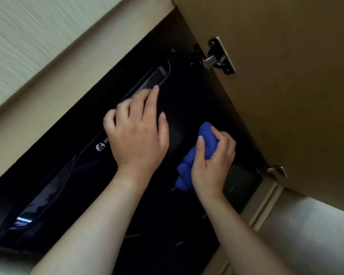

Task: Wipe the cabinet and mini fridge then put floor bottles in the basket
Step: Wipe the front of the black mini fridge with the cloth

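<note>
View's tilted pretty hard here. Biggest thing is the open cabinet door (pixel 286 96), tan inner face filling everything from 12 to 4 o'clock. The cabinet frame (pixel 48 108) runs as a pale band from 8 up toward 12, with a ribbed wall (pixel 28 36) behind it at 10. Between the two sits the black mini fridge (pixel 77 175), glossy, taking up the middle and running down to 7 o'clock.

The left hand (pixel 136 133) lies flat near dead center, fingers relaxed and spread a little, tips touching the shiny recessed strip (pixel 147 82) that runs along the fridge's edge toward 12. It's not gripping anything.

The right hand (pixel 211 165) is just to the 3 o'clock side of it, fingers and thumb curled tight round a bunched blue cloth (pixel 206 139). The cloth pokes out of the fist at 12 and at 8, and it's against the dark surface, can't tell how firmly. There's dark open surface between the cloth and the door edge at 2 o'clock.

Small stuff: upper hinge (pixel 218 56) at 1, lower hinge (pixel 276 170) at 4, and a little white logo (pixel 100 146) beside the left hand at 9.
</note>
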{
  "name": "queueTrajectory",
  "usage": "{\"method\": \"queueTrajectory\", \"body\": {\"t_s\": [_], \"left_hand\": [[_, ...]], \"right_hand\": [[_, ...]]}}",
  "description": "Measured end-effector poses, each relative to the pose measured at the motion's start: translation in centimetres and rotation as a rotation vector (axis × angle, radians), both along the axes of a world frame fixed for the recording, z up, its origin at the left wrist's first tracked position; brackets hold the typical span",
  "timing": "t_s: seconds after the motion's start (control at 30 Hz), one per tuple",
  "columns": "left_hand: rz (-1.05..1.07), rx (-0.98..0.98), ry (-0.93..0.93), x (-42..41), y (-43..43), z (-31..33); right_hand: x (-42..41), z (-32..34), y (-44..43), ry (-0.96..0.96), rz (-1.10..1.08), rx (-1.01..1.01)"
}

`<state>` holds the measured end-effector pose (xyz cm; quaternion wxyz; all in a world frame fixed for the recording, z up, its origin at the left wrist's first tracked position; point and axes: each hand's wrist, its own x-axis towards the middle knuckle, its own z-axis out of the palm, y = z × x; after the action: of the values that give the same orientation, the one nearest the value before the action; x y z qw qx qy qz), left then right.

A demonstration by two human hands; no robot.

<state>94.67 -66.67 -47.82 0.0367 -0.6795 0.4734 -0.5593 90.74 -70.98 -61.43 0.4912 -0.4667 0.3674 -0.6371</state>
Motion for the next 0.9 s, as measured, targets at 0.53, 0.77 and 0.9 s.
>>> {"method": "queueTrajectory", "body": {"t_s": [0.53, 0.77, 0.9], "left_hand": [[0.035, 0.014, 0.018, 0.0, -0.1, 0.0], [0.026, 0.017, 0.049, -0.3, 0.0, 0.3], [0.021, 0.083, 0.070, -0.7, 0.6, 0.6]], "right_hand": [[0.1, -0.4, -1.7, -0.115, -0.005, 0.161], [-0.5, 0.1, -3.9, -0.064, 0.055, -0.131], [-0.5, -2.4, -1.1, -0.097, 0.055, 0.053]]}}
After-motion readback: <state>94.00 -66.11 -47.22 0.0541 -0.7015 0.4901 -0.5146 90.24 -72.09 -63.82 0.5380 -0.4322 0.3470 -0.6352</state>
